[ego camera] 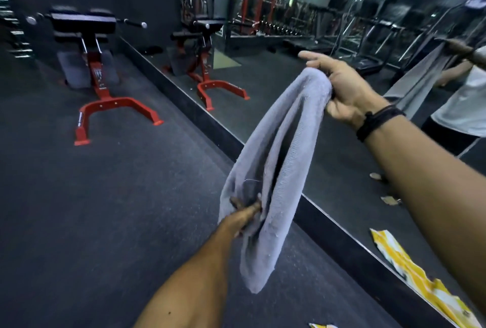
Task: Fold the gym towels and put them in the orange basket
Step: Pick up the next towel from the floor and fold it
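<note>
Overhead, right hand (344, 88) clenched grey towel's (276, 170) top fold; left hand (247, 212) pinched its lower edge. Open floor (105, 209) left; mirror wall (289, 78) edged right.

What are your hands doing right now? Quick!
Left hand: gripping the lower part of the grey towel.
Right hand: holding the towel's top end, with some fingers stretched out.
</note>
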